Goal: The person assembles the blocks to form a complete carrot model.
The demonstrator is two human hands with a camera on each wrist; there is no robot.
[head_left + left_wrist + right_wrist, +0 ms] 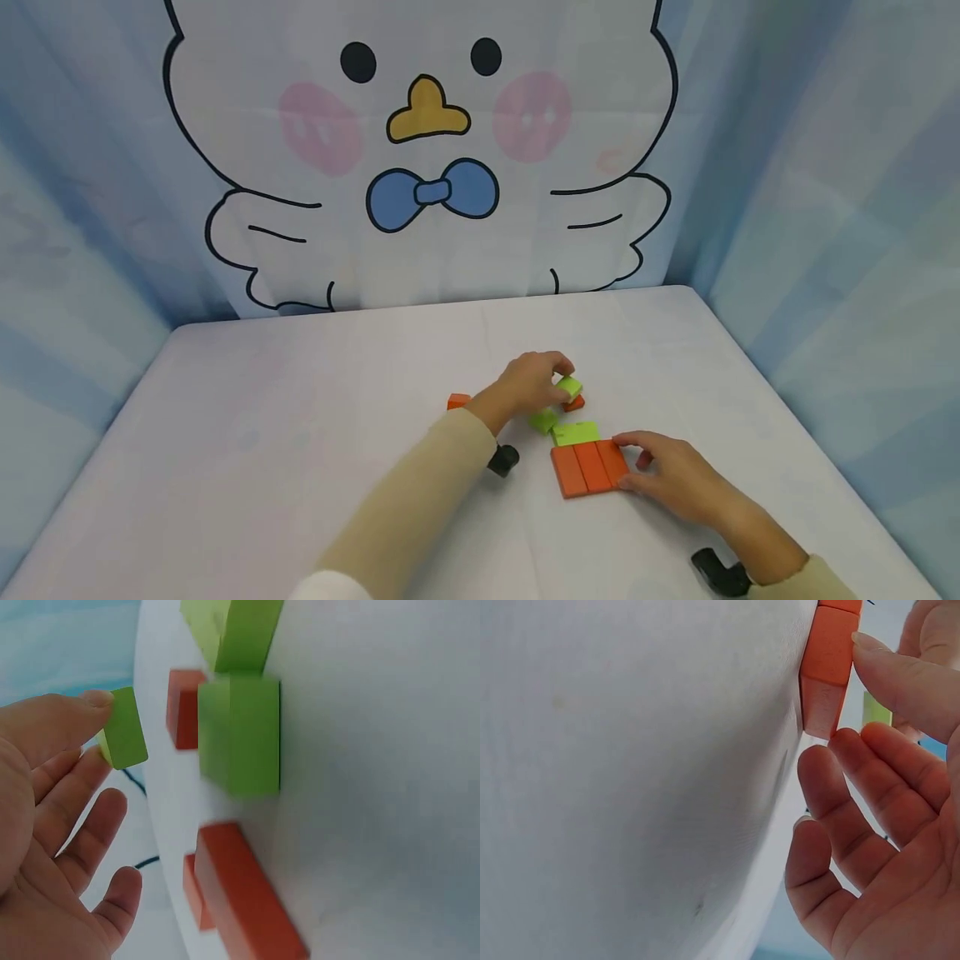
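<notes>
My left hand (528, 382) pinches a small green block (124, 729) between thumb and fingertips, raised off the table in the left wrist view. From the head view, this block overlaps a small orange block (574, 404). Two other green blocks (543, 421) (576, 433) lie just below that hand. Three long orange blocks (590, 468) lie side by side in a flat row, against the nearer green block. At the row's right end, my right hand (678, 479) grips the outermost orange block (826, 671), thumb on one end and fingertips at the other.
Another orange block (458, 401) shows partly behind the left forearm. The white-covered table (247, 467) runs back to a curtain (435, 258) printed with a cartoon bird. Black wrist-camera parts (504, 460) stick out by the sleeves.
</notes>
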